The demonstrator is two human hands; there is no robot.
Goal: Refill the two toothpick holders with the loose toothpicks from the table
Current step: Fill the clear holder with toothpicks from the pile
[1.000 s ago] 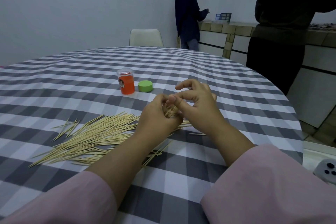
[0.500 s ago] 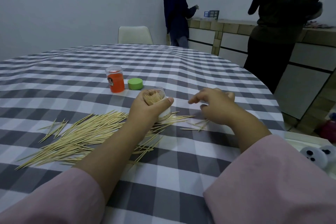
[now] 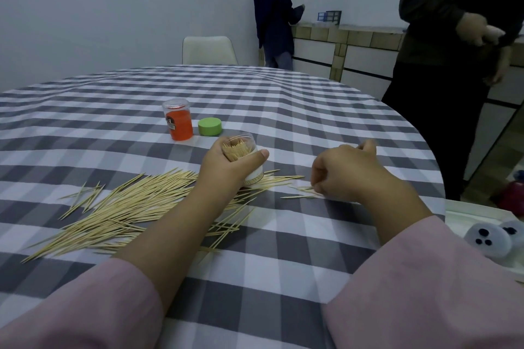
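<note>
My left hand (image 3: 226, 167) grips a clear toothpick holder (image 3: 246, 150), upright on the table and partly filled with toothpicks. A big spread of loose toothpicks (image 3: 122, 207) lies to its left and under my forearm. My right hand (image 3: 346, 173) rests knuckles-up on the cloth to the right, fingers curled down onto a few stray toothpicks (image 3: 300, 193); whether it pinches any is hidden. Farther back stands an orange holder (image 3: 178, 122) with its clear top, and a green lid (image 3: 209, 126) lies beside it.
The round table (image 3: 283, 99) carries a grey-and-white checked cloth. A white chair (image 3: 209, 49) stands at the far side. One person stands close to the table's right edge, another at a counter behind. A white tray (image 3: 482, 221) with round objects sits at lower right.
My hands have parted. The right hand left the holder's mouth and dropped onto the stray toothpicks at the right. The left hand keeps its hold on the clear holder.
</note>
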